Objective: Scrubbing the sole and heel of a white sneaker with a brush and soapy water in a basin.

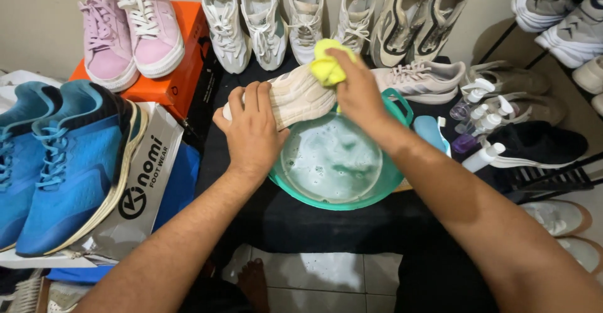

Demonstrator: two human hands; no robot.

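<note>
Scrubbing step: left hand (251,131) clamped on white shoe (301,96), held over teal basin (389,181) of soapy water. Right hand (358,90) pinches yellow cloth (326,66) against shoe, prob. near the heel. Next needs firm grip, steady rubbing w/ cloth.

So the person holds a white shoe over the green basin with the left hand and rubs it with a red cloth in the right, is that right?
Not quite: the cloth is yellow, not red, as the head view shows. The rest holds: the left hand holds the white shoe over the green basin, and the right hand presses the cloth on it.
</note>
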